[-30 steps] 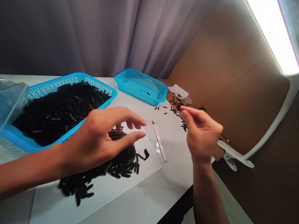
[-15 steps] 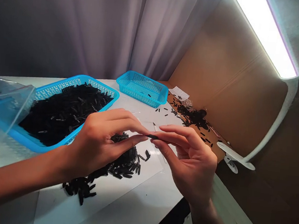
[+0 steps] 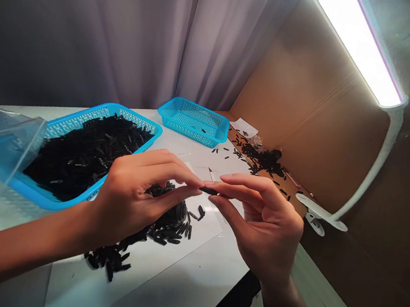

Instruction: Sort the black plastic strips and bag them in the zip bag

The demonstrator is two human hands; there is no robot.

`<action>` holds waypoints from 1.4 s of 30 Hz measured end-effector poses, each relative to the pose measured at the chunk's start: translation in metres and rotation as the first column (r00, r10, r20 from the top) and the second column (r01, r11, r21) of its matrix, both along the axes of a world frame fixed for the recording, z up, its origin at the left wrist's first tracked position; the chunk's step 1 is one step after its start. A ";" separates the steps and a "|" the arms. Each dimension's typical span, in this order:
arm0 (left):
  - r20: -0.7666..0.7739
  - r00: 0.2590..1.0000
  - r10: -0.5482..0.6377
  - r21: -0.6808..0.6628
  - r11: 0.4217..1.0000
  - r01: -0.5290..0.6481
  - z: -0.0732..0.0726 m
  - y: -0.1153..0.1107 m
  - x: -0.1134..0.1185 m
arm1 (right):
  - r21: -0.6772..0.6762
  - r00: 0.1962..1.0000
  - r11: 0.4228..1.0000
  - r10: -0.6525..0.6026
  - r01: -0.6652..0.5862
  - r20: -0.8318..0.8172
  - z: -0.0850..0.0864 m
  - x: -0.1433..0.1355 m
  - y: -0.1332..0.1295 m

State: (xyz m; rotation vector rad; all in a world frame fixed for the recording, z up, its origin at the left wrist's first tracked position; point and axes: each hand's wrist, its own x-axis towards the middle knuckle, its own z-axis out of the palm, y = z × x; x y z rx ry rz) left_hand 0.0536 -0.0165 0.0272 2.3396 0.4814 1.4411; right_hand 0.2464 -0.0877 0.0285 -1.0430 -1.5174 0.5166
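Note:
Between my two hands is a small, slim black piece (image 3: 209, 191), elongated like the many others around; its exact kind is unclear. My left hand (image 3: 142, 191) pinches its left end between thumb and forefinger. The fingertips of my right hand (image 3: 262, 218) are at its right end, with the forefinger touching it and the thumb slightly below, a little apart. Under my left hand a pile of similar black pieces (image 3: 171, 223) lies on a white sheet (image 3: 195, 243), partly hidden by the hand.
A large blue basket (image 3: 56, 204) heaped with black pieces stands at left, beside a clear plastic bag (image 3: 3, 152). Farther back sits a smaller blue basket (image 3: 193, 130). Loose black pieces (image 3: 263, 159) lie along the cardboard wall (image 3: 306, 96). A lit lamp (image 3: 359, 42) hangs at upper right.
My right thumb has drawn down slightly from the black piece, so more of it shows. My left hand keeps its pinch. The whole view has shifted a little.

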 end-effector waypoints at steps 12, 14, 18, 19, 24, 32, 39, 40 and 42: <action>-0.005 1.000 -0.022 -0.312 0.950 0.020 0.003 -0.004 0.003 | -0.191 0.998 0.981 0.025 -0.035 -0.052 0.004 0.003 0.004; -0.029 0.998 -0.050 -0.473 0.880 0.030 0.005 -0.006 0.002 | -0.298 0.979 0.941 0.115 -0.161 -0.166 0.004 0.005 0.006; -0.025 0.991 -0.134 -0.709 0.701 0.077 0.007 -0.005 0.000 | -0.370 0.883 0.838 0.245 -0.401 -0.400 0.000 0.010 0.011; -0.007 0.988 -0.153 -0.747 0.657 0.097 0.007 -0.004 0.000 | -0.370 0.859 0.820 0.258 -0.437 -0.442 -0.001 0.010 0.012; 0.024 0.965 -0.262 -0.806 0.566 0.174 0.007 -0.002 0.004 | -0.368 0.794 0.770 0.279 -0.521 -0.540 -0.004 0.006 0.017; -0.383 0.834 0.398 -0.015 0.900 -0.436 0.020 0.048 -0.044 | -0.425 0.945 0.899 0.224 -0.105 0.240 -0.014 0.029 0.021; -0.717 0.201 0.667 0.375 0.613 -0.695 0.022 0.075 -0.100 | -0.649 0.707 0.761 0.465 -0.012 0.532 -0.038 0.049 0.013; -0.723 0.230 0.652 0.345 0.629 -0.697 0.022 0.073 -0.097 | -0.650 0.707 0.760 0.451 0.016 0.545 -0.041 0.048 0.014; -0.718 0.346 0.603 0.279 0.706 -0.651 0.021 0.068 -0.089 | -0.634 0.709 0.771 0.417 0.057 0.570 -0.045 0.046 0.017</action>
